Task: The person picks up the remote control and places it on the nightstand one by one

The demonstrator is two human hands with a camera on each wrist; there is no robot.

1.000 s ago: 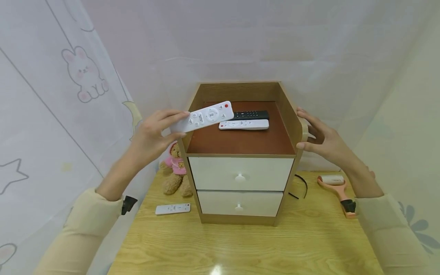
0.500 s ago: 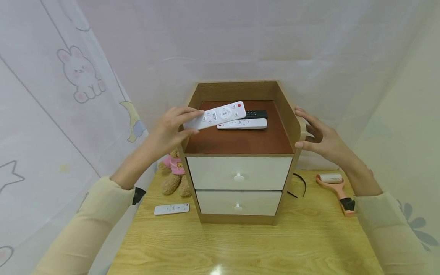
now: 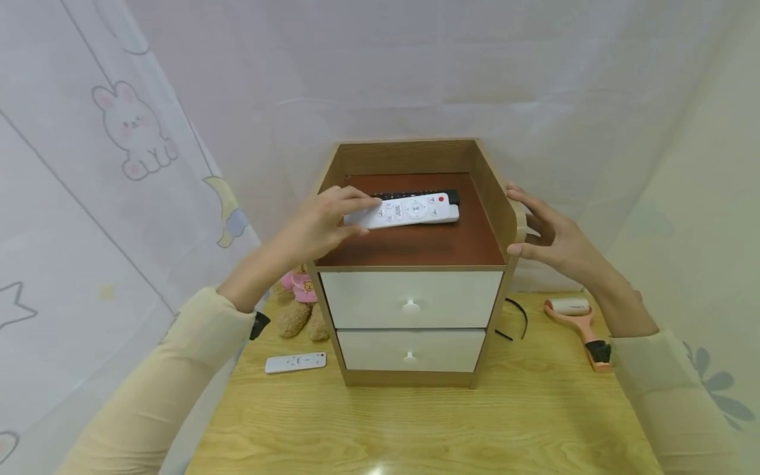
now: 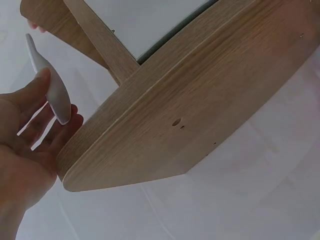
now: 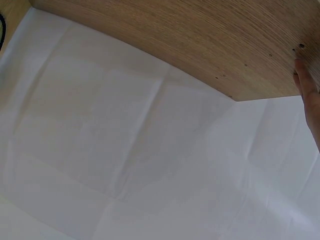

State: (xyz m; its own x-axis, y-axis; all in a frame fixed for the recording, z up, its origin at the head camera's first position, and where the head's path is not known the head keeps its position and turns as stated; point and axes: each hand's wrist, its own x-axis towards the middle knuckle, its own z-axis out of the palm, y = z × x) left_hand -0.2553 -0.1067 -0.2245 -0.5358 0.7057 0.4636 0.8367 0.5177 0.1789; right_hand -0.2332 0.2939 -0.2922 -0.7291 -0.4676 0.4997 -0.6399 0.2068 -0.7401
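Note:
My left hand (image 3: 320, 224) pinches a white remote control (image 3: 410, 211) by its near end, thumb below and fingers above. The remote has a red button at its far end and appears edge-on in the left wrist view. It is over the brown top shelf (image 3: 415, 252) of a small wooden cabinet with two white drawers (image 3: 368, 300). Another white remote (image 3: 454, 213), mostly hidden beneath it, and a black remote (image 3: 453, 196) lie on that shelf. My right hand (image 3: 555, 241) rests with spread fingers against the outer face and front edge of the cabinet's right side panel (image 3: 495, 198).
A third white remote (image 3: 295, 362) lies on the wooden table (image 3: 410, 429), left of the cabinet. Behind it sits a teddy bear (image 3: 297, 316) in pink. To the right are a black curved band (image 3: 524, 320) and an orange lint roller (image 3: 582, 323). Patterned curtains (image 3: 136, 132) surround everything.
My left hand has carried the white remote rightward and lower over the shelf, where it now overlaps the other white remote. The right hand has stayed at the side panel.

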